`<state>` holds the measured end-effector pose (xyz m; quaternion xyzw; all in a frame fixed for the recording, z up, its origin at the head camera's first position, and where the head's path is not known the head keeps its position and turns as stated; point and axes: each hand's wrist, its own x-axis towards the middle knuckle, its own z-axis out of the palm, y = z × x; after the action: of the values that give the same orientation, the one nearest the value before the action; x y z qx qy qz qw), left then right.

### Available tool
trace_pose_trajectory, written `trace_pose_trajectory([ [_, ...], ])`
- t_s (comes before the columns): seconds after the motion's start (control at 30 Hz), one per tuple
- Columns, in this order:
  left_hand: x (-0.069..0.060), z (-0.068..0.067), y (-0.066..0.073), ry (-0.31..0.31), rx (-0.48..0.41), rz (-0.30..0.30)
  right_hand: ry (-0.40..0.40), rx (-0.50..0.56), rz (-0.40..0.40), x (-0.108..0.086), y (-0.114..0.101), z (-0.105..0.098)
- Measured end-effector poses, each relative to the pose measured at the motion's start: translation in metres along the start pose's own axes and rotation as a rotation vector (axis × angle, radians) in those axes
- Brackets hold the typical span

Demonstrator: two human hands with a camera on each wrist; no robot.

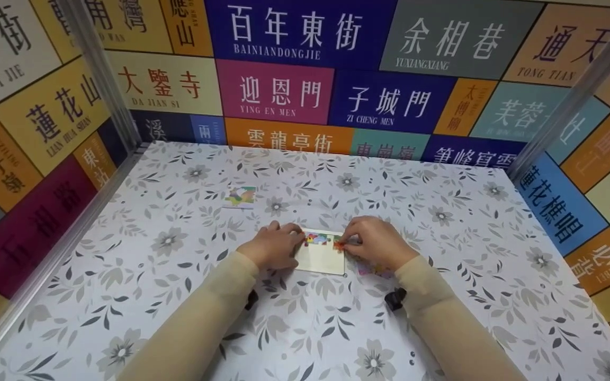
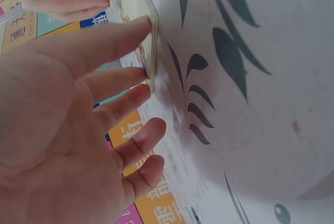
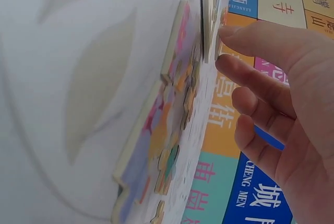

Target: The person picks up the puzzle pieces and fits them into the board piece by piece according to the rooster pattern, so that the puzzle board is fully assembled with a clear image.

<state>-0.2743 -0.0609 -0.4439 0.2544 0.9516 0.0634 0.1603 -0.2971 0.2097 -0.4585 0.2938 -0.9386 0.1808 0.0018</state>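
Puzzle board (head): on the counter (image 1: 310, 333); jigsaw pieces (image 1: 316, 239) line part of its far edge, most bare (image 1: 318, 262), so probably early.
Long axis (head): sides run left-right and away; which is longer, unclear.
Right hand (head): (image 1: 382, 241) pinches an orange piece (image 1: 339, 246), far right.
Left hand (left wrist): (image 2: 57, 109) spread wide, fingertips against the board's edge.
Loose pieces (right wrist): (image 3: 156, 125) beside the board, apparently left to place.
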Motion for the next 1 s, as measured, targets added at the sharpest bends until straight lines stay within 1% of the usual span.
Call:
trace_pose_trajectory([
  [0.13,0.0,0.001,0.0,0.005,-0.022,0.003,0.009,-0.023,-0.006,0.004,-0.002,0.001],
  [0.3,-0.003,0.002,-0.001,-0.002,-0.034,-0.008,-0.008,-0.026,-0.006,0.008,-0.005,0.004],
  [0.57,-0.001,0.003,0.0,0.003,-0.046,-0.007,-0.041,-0.029,0.041,0.013,-0.009,0.006],
  [0.83,-0.001,0.002,0.001,0.001,-0.051,-0.006,-0.03,-0.035,0.032,0.017,-0.007,0.007],
  [1.0,-0.002,0.003,0.001,-0.004,-0.055,-0.015,-0.048,-0.051,0.03,0.019,-0.01,0.007],
])
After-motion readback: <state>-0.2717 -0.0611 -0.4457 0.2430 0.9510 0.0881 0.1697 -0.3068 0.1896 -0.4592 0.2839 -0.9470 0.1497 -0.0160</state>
